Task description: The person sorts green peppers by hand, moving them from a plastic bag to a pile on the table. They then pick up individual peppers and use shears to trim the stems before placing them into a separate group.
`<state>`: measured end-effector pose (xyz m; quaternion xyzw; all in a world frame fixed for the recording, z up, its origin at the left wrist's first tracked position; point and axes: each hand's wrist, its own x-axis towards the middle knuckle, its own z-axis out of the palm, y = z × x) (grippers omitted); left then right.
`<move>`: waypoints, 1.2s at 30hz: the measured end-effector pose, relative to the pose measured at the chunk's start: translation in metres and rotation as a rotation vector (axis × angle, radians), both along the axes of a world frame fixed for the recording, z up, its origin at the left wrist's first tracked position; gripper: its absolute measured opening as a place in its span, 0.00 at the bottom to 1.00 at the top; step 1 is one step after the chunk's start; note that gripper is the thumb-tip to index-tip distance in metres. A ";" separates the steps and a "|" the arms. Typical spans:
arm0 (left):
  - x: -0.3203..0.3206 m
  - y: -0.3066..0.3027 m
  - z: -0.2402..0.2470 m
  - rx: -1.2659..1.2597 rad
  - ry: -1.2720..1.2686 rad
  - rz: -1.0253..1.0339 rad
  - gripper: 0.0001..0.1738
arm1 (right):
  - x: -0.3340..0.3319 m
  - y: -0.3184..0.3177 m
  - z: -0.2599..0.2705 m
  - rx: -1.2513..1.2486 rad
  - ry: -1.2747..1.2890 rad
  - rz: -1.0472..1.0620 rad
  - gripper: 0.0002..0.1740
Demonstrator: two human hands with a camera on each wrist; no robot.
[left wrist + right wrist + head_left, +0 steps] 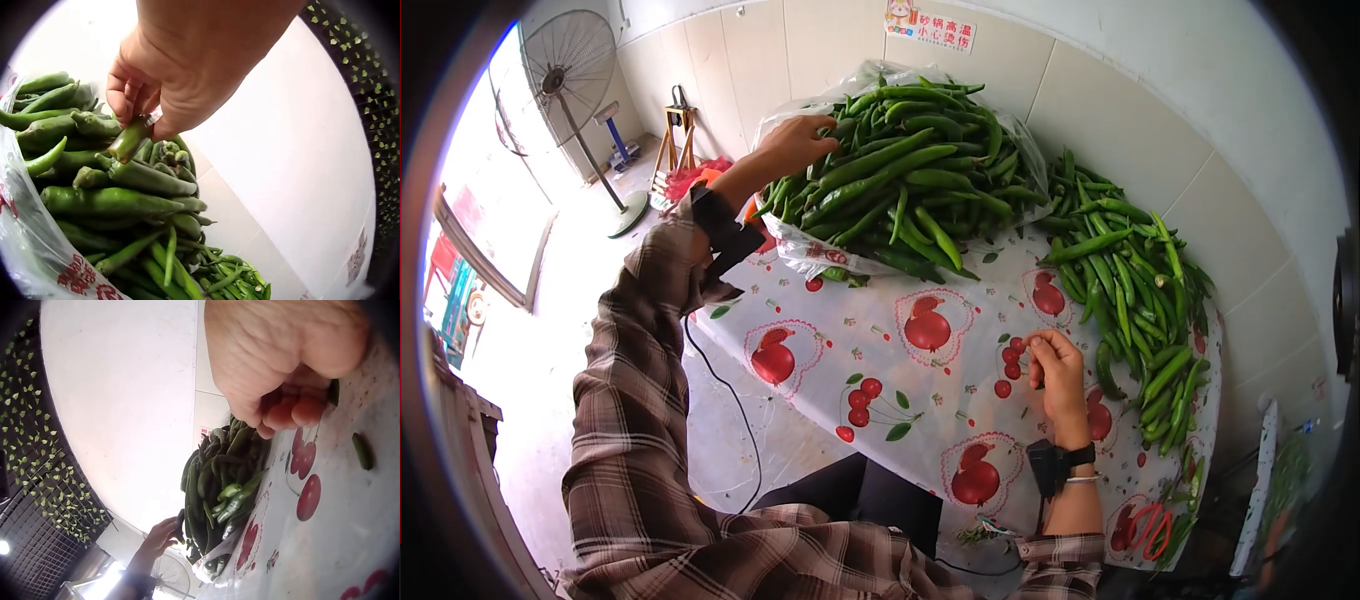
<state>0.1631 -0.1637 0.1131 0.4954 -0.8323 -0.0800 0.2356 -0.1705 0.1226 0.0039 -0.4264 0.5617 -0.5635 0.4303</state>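
Note:
At the far left rim of a clear plastic bag (800,245) heaped with green chili peppers (890,160), my left hand (795,145) reaches over the pile. Its thumb and fingers pinch one green chili pepper (130,141), whose blunt near end shows in the left wrist view; the rest is hidden by the hand. My right hand (1057,375) hovers over the tablecloth (880,340) with loosely curled fingers (280,416). Nothing shows in its grasp. To its right lies a loose heap of slimmer green peppers (1135,280).
The cloth bears printed pomegranates and cherries. Red-handled scissors (1155,528) lie at the near right corner beside some green scraps. A tiled wall (1140,120) borders the table's back. A standing fan (565,80) and a small wooden stand (680,130) are on the floor at left.

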 end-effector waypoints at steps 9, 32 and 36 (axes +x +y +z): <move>-0.013 -0.049 -0.004 -0.075 -0.135 -0.026 0.22 | -0.001 -0.001 -0.001 0.008 -0.013 -0.002 0.07; -0.026 -0.083 0.002 0.335 0.308 -0.141 0.37 | 0.000 0.000 0.001 0.035 -0.049 -0.016 0.07; -0.028 -0.097 0.008 0.439 0.349 0.028 0.39 | -0.001 0.000 -0.001 0.025 -0.059 -0.007 0.07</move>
